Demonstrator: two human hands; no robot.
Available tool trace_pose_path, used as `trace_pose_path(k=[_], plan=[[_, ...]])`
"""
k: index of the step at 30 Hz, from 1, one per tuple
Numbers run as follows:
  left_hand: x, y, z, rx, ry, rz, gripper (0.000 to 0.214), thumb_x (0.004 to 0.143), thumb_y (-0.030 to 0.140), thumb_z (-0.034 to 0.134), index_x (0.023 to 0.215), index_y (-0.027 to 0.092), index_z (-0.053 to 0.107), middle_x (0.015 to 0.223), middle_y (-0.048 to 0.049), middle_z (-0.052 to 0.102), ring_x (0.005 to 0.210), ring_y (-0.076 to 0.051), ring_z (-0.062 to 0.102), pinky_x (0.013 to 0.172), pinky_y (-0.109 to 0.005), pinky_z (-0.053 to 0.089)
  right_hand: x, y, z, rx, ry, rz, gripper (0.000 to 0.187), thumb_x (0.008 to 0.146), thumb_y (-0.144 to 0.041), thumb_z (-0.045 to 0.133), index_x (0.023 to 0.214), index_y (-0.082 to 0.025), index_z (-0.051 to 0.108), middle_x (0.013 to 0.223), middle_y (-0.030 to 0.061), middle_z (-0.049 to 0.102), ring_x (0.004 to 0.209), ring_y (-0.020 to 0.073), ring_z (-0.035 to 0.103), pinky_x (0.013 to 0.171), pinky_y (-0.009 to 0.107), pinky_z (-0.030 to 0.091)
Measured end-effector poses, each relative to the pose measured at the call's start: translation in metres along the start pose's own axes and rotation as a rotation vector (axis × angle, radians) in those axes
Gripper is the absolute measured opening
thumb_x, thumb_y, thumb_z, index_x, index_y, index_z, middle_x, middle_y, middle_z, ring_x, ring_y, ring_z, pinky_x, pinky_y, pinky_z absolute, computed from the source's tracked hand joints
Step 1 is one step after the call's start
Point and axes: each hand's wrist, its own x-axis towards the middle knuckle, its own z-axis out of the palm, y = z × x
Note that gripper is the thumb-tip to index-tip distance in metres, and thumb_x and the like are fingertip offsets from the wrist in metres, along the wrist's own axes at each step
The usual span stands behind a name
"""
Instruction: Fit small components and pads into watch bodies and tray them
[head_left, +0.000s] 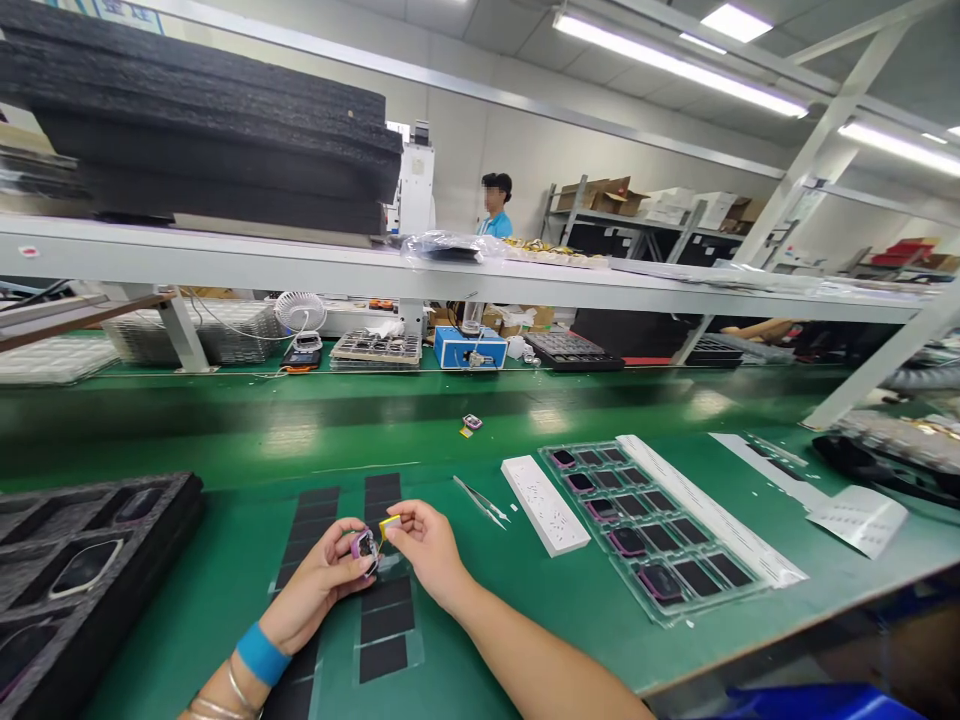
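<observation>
While in left grip, purple-framed device

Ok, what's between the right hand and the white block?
In the head view, a pair of steel tweezers lies on the green mat between the right hand and the white block.
</observation>
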Motion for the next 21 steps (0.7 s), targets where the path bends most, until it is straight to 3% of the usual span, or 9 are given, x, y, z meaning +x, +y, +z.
trace_pose_path(k=[16,21], plan=[[0.0057,-0.0037,-0.0086,0.02,-0.099,-0.022,0.044,0.06,0.019,0.08,0.094,0.022,0.051,0.088,0.0007,0.057,0.074,-0.012,0.056,0.07,-0.03,0.053,-0.0015,0.0001,-0.0021,-0.028,-0.036,-0.023,0.026,0.067,-0.028,0.069,0.091,-0.019,0.065,0.077,0.002,0.064,0.069,0.0137,0.059,0.067,0.027,0.049],[0.0036,0.0007,-0.01,-0.009,-0.133,-0.059,0.046,0.061,0.018,0.079,0.098,0.022,0.051,0.086,-0.0001,0.057,0.077,-0.014,0.06,0.065,-0.024,0.052,-0.0018,-0.0044,-0.0054,-0.044,-0.081,-0.027,0.029,0.068,-0.03,0.07,0.095,-0.019,0.066,0.081,0.0034,0.066,0.073,0.015,0.061,0.072,0.029,0.051]])
